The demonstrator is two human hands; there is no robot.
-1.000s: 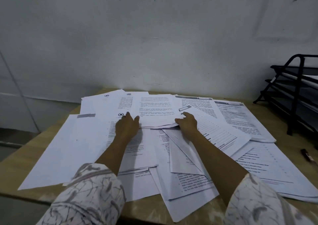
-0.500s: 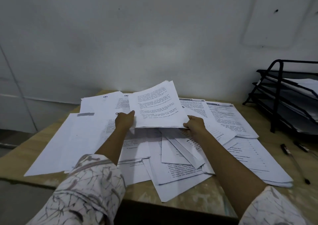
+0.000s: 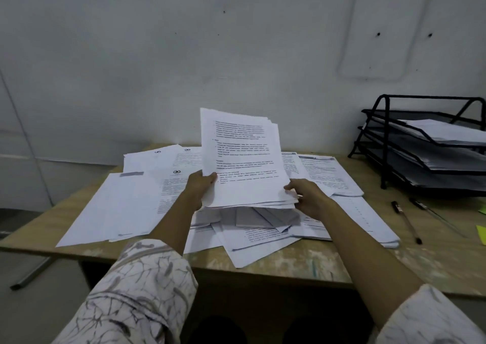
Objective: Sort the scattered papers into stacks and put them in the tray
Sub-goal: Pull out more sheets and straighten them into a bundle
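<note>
Over a worn wooden table (image 3: pixel 328 262) set against a pale wall (image 3: pixel 184 54), a person lifts a sheaf of printed pages (image 3: pixel 244 159) clear of the scattered papers (image 3: pixel 136 201) below. The left hand (image 3: pixel 200 185) grips the sheaf's lower left edge, thumb curled over the front and fingers hidden behind the sheets. The right hand (image 3: pixel 307 196) holds the lower right corner, fingers curled under the bottom edge and the thumb resting on the front page. The sheaf stands nearly upright, leaning slightly away from the camera, its pages fanned a little at the top right. Both forearms reach out of loose patterned sleeves (image 3: pixel 136 291) at the bottom of the view.

Loose sheets cover most of the tabletop in overlapping layers: several with a round emblem at the top lie at the far left, text pages lie at the far right, and a jumble of crossed sheets sits directly under the raised sheaf, some hanging past the near edge of the table.

At the right end of the table stands a black wire mesh tray (image 3: pixel 389 164) with 3 tiers, its upper tier holding a stack of white paper (image 3: pixel 441 130). Near the tray, 2 dark pens (image 3: pixel 406 221) lie on the bare wood, well apart from the hands. Yellow-green sticky notes (image 3: pixel 481 234) show at the right edge of the view.
</note>
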